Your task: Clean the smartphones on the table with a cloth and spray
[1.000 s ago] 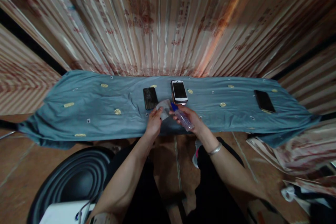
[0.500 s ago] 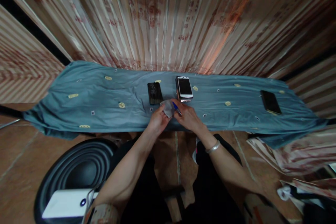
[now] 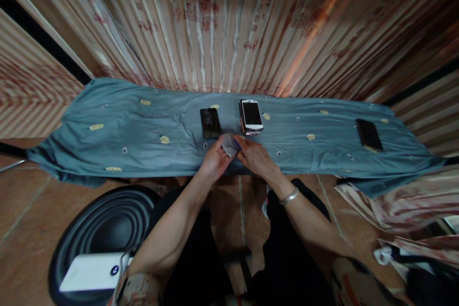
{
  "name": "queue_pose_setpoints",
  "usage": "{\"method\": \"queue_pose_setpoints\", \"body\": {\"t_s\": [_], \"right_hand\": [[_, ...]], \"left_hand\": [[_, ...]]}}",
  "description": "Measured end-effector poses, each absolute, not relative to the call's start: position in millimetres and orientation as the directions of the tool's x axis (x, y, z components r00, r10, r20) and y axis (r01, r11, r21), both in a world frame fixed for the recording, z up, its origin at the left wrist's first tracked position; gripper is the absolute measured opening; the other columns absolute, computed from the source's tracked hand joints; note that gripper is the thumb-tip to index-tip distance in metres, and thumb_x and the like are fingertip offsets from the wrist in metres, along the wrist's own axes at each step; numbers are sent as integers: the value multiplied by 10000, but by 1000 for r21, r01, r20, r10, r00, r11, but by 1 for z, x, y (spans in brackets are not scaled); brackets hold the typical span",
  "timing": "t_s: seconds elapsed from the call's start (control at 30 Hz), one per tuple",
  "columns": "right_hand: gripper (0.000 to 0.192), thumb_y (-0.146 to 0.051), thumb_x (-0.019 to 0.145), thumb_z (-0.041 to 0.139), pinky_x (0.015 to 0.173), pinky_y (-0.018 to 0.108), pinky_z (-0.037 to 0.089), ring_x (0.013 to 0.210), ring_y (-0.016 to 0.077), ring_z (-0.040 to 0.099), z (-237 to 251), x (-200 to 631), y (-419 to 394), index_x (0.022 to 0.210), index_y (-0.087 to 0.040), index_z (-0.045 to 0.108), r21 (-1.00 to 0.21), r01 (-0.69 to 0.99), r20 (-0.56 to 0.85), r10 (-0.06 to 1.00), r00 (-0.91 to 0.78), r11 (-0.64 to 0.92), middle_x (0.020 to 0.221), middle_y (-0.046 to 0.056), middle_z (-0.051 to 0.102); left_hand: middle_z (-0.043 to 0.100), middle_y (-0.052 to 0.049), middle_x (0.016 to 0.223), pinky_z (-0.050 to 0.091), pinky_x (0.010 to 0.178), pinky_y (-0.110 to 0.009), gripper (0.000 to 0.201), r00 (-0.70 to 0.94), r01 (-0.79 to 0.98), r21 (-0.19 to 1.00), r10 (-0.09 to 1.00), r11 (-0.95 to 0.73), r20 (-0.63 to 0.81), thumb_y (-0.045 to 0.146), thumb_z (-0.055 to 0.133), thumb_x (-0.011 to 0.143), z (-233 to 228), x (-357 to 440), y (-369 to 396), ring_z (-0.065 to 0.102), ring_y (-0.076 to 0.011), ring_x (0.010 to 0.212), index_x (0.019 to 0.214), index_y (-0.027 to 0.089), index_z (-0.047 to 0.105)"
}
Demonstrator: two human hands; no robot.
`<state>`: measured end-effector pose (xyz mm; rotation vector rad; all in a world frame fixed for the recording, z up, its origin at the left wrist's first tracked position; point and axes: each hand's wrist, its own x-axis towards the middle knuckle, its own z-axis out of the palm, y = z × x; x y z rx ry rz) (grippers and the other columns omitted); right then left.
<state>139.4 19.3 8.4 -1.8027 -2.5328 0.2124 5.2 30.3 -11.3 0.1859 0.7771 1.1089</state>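
Note:
My left hand pinches a small grey cloth at the near edge of a table draped in a blue-grey sheet. My right hand is curled palm-down right beside it, its fingertips touching the cloth. The small clear spray bottle with a blue cap that it held a moment ago is hidden under the hand. Just beyond the hands lie a black phone and a white phone stacked on another device.
Another dark phone lies far right on the sheet. Striped curtains hang behind the table. A black round tub holding a white power bank sits on the floor at lower left. Crumpled fabric lies at lower right.
My right hand turned palm-down and closed in on the cloth, so the spray bottle went out of sight. Both hands shifted slightly toward the phones.

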Motion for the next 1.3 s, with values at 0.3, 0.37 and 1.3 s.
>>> {"method": "queue_pose_setpoints", "body": {"t_s": [0.3, 0.37, 1.3], "right_hand": [[542, -193, 928, 393, 870, 354, 490, 1051, 284, 645, 4, 140, 19, 1460, -99, 352, -124, 927, -10, 934, -358, 354, 1210, 176, 645], [541, -193, 926, 392, 863, 359, 492, 1032, 287, 651, 3, 139, 18, 1457, -92, 354, -118, 926, -24, 931, -364, 359, 1188, 181, 652], [414, -226, 913, 431, 1043, 465, 401, 1264, 298, 512, -24, 233, 48, 1282, -85, 556, -448, 890, 228, 973, 28, 80, 1359, 213, 561]], "left_hand": [[702, -39, 803, 469, 909, -317, 305, 225, -721, 532, 876, 444, -427, 245, 418, 969, -16, 5, 30, 637, -140, 800, 836, 170, 683], [700, -38, 795, 467, 909, -320, 302, 231, -710, 542, 875, 450, -425, 252, 426, 966, -17, 6, 30, 635, -142, 797, 830, 171, 682], [754, -91, 856, 547, 775, -325, 348, 204, -641, 601, 861, 477, -466, 307, 412, 954, -14, 13, 32, 701, -200, 824, 878, 137, 706]]}}
